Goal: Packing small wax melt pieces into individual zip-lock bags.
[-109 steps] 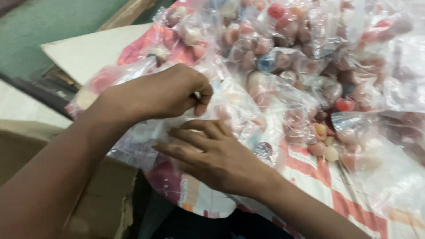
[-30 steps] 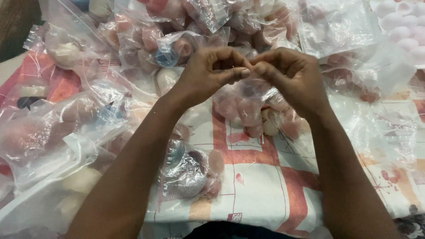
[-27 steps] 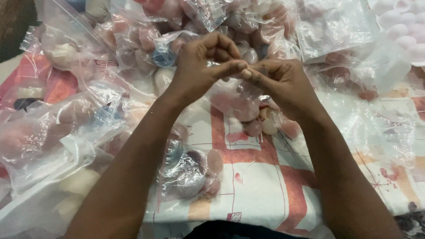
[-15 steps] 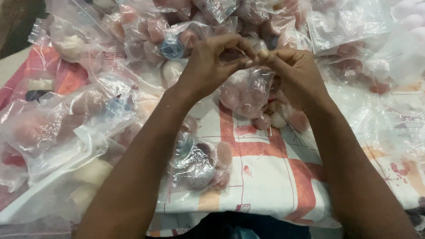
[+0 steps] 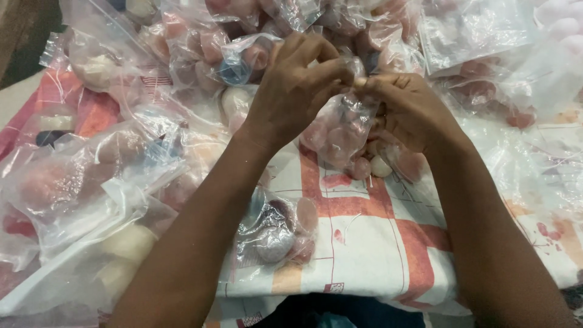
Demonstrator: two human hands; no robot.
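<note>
Largest first: the counter, covered by a white cloth [image 5: 364,243] with a red-orange check, is mostly buried under clear bags.

Bag pile [image 5: 200,54] runs across the far side and down the left edge — clear plastic, each holding rounded pink, white and reddish pieces. The left-side bags [image 5: 67,194] are bigger and overlap each other; one near the edge shows pale cream lumps.

One small bag [image 5: 273,234] lies alone on the cloth, close to us, just beside our left forearm, with a greyish-purple piece and pink ones inside.

The bag in hand [image 5: 340,130] is raised just above the cloth at centre, full of pink balls, its neck gathered at the top. Our left hand [image 5: 291,91] is pinched shut on that neck, fingers curled. Our right hand [image 5: 410,109] is closed on the same neck from the other side, thumb and forefinger meeting the left's. We can't see whether there's a tie or a twist at the pinch.

Risks, as we judge them:
- thin plastic plus a tight pinch — the neck could tear or slip, spilling balls onto the cloth
- round pieces would roll off the near edge
- the hanging bag could snag on neighbouring bags and drag them.
</note>
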